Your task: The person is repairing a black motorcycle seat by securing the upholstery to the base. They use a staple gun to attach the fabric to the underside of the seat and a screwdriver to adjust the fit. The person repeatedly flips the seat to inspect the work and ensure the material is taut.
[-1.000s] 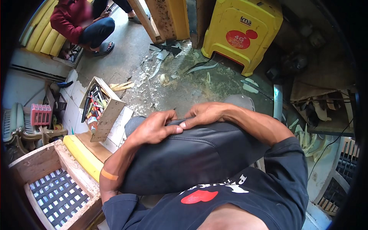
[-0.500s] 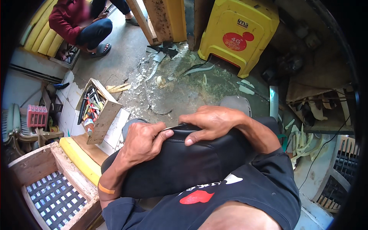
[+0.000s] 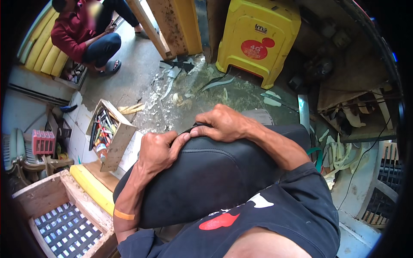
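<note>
Across my lap lies a padded black seat, its smooth cover crossed by a stitched seam. At the seat's far edge, my left hand is closed with thumb and fingers pinching the black cover. Just right of it, touching thumb to thumb, my right hand grips the same edge of the cover with curled fingers. The underside of the seat and my fingertips beyond the edge are hidden.
A wooden toolbox with several tools stands ahead left, near a wooden frame with woven black straps and yellow foam. Scraps litter the floor before a yellow plastic stool. Another person squats at the far left.
Both hands have drawn closer together, my right hand shifting left along the edge. The cover looks smoother and the seat's top has tilted more into view.
</note>
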The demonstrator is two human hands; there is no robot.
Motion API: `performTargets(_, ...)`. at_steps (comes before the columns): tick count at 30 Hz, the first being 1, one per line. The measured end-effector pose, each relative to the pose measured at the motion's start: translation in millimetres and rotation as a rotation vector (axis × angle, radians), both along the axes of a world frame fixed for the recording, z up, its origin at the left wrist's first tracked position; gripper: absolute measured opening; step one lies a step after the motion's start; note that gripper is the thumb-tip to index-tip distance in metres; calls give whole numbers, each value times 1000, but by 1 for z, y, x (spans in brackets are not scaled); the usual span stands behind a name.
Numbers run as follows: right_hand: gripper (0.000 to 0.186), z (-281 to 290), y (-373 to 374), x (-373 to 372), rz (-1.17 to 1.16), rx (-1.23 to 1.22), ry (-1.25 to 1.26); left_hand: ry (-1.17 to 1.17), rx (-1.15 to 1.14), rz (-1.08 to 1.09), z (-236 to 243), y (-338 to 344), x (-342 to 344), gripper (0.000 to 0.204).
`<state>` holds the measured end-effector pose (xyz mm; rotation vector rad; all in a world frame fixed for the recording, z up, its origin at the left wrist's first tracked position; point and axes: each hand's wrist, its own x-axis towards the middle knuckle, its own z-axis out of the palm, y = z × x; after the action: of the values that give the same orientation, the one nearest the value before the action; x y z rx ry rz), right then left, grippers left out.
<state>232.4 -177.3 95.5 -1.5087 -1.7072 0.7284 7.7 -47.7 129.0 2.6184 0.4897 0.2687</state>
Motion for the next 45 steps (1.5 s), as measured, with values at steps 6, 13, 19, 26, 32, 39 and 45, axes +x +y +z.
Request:
performTargets(6,46,-21,13,-1,1,-104,16,127,-152,100,-15,8,7,53)
performTargets(13,53,-41,26,-1,78,-465,9,455,-350,165,-31,13,18,58)
performTargets(19,58,-61,28,-4,242,-696,-20,100,255,-7,-34,-13,13,31)
performTargets(26,53,-101,33,-6,473,-688,-39,291,76,-123,-19,-84,30,87)
performTargets(32,35,-57,38,11,-174,-323,-280,676,-160,-84,-4,-51,52,103)
performTargets(39,18,55,-34,32,-796,674,-297,243,-426,584,11,86,-9,106)
performTargets(45,70,-39,-47,-179,424,494,-131,-104,-513,806,-31,111,-4,102)
